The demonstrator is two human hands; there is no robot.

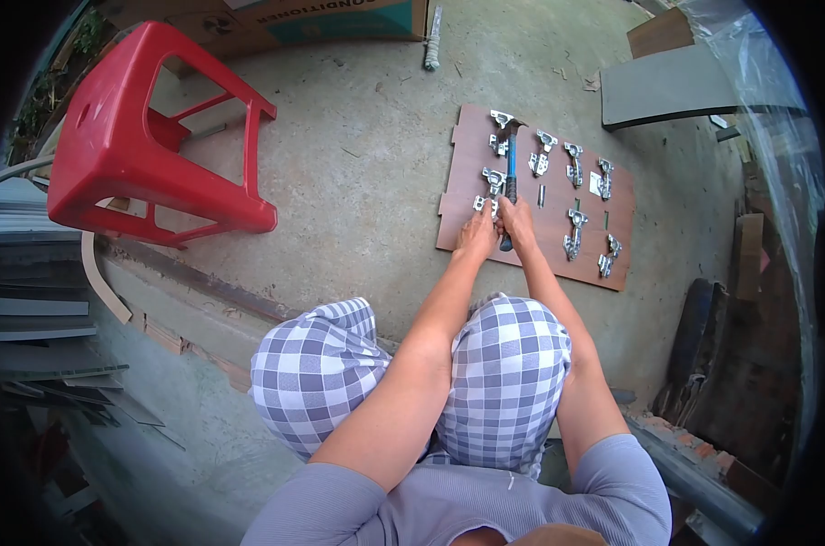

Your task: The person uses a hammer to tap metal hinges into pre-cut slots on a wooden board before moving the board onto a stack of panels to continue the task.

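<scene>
Down on the concrete floor [367, 173] ahead of my knees lies a brown wooden board [544, 232], and both my hands meet at its near left part. My right hand [516, 221] is wrapped tight around the dark grip of a blue-handled hammer [511, 168], whose shaft runs away from me so that its metal head sits at the far left corner of the board. My left hand [477, 238] rests just left of the right one, fingers curled down onto a small metal cabinet hinge [482, 206] at the board's left edge; how firmly it pinches I cannot tell. More metal hinges [573, 164] lie scattered across the board to the right, apart from one another. Far to the left stands a red plastic stool [130, 136], well apart from the board, and a cardboard box [331, 18] sits at the far edge.
</scene>
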